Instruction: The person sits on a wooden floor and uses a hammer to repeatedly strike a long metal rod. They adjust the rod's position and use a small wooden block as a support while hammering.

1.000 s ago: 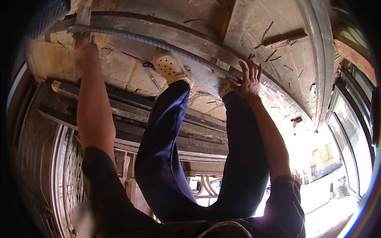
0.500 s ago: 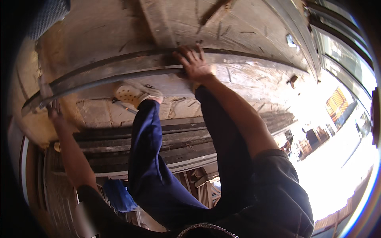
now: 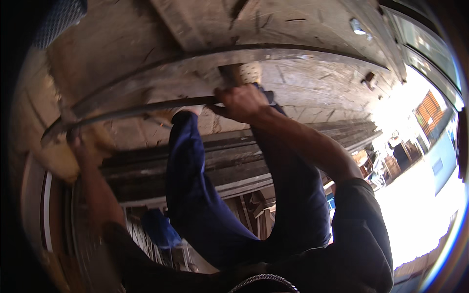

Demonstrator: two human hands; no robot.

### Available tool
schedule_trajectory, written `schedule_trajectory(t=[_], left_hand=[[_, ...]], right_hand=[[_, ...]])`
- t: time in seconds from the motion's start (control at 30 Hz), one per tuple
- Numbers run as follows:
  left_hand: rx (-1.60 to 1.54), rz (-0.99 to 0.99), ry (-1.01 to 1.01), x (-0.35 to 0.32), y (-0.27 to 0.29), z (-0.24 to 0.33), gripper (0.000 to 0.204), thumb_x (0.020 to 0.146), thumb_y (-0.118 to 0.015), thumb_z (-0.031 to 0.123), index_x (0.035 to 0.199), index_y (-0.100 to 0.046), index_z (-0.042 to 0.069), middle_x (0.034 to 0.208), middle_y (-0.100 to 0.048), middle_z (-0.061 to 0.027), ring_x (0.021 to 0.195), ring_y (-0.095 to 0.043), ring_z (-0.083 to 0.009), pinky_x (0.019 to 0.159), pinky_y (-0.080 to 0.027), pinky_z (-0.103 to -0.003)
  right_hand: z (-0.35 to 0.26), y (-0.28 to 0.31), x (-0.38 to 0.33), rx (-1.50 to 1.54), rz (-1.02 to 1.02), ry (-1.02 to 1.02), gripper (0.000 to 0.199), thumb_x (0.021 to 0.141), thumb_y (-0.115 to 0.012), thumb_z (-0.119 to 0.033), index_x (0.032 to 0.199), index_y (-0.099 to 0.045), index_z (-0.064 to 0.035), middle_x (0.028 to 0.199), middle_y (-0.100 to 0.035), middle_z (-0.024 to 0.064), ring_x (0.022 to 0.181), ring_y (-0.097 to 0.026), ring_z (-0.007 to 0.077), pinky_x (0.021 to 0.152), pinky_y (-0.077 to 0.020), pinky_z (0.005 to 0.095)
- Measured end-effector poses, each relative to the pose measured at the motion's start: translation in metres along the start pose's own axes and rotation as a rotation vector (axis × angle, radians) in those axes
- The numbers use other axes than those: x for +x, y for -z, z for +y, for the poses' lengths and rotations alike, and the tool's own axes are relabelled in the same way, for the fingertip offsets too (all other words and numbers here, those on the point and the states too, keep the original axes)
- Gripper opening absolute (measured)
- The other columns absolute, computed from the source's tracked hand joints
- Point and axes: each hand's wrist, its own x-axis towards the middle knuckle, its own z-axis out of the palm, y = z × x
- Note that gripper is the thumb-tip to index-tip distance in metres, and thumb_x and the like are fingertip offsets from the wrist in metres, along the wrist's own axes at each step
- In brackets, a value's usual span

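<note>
A long, thin metal bar (image 3: 146, 107) runs from the left edge toward the middle, lifted off the concrete floor (image 3: 312, 78). My right hand (image 3: 242, 102) is closed around its right end. My left hand (image 3: 75, 141) grips it near the left end, partly in shadow. A second, wider metal strip (image 3: 293, 52) lies on the floor just beyond. My legs in dark blue trousers (image 3: 188, 171) stand below the bar, and a light shoe (image 3: 246, 73) shows behind my right hand.
Stacked dark metal beams (image 3: 234, 161) lie under my legs. Metal grating (image 3: 141, 234) and a blue object (image 3: 161, 227) sit lower left. A bright sunlit yard with furniture (image 3: 405, 151) opens at the right. Scraps litter the floor.
The view has swung. My right hand went from resting on the strip on the floor to gripping the thin bar, which is now raised; my left hand stays on its far end.
</note>
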Motion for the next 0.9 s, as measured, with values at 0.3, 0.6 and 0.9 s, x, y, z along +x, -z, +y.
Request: schedule_trajectory(t=[0.3, 0.6, 0.9], left_hand=[[-0.333, 0.688, 0.842, 0.023, -0.066, 0.110, 0.050, 0.087, -0.068, 0.019, 0.128, -0.045, 0.002, 0.123, -0.053, -0.0133, 0.107, -0.056, -0.0193, 0.075, -0.052, -0.032], [-0.270, -0.297, 0.494, -0.017, -0.109, 0.298, 0.051, 0.095, -0.056, 0.035, 0.134, -0.045, 0.005, 0.130, -0.055, -0.0174, 0.111, -0.060, -0.0258, 0.094, -0.048, -0.038], [-0.495, 0.161, 0.898, -0.248, -0.127, 0.366, 0.032, 0.090, -0.063, 0.027, 0.111, -0.062, 0.002, 0.100, -0.067, -0.0158, 0.093, -0.066, -0.0313, 0.080, -0.052, -0.036]], right_hand=[[-0.016, 0.069, -0.205, 0.017, -0.145, -0.464, 0.031, 0.088, -0.061, -0.035, 0.082, -0.056, -0.0053, 0.065, -0.061, 0.0227, 0.061, -0.063, 0.0411, 0.053, -0.0468, 0.0505], [-0.056, 0.100, -0.276, 0.124, -0.062, -0.607, 0.031, 0.092, -0.058, -0.028, 0.074, -0.051, -0.0033, 0.060, -0.057, 0.0232, 0.058, -0.060, 0.0420, 0.049, -0.0431, 0.0480], [-0.146, 0.119, -0.327, 0.071, -0.113, -0.708, 0.041, 0.095, -0.048, -0.040, 0.079, -0.055, -0.0021, 0.073, -0.060, 0.0282, 0.074, -0.058, 0.0490, 0.063, -0.0422, 0.0557]])
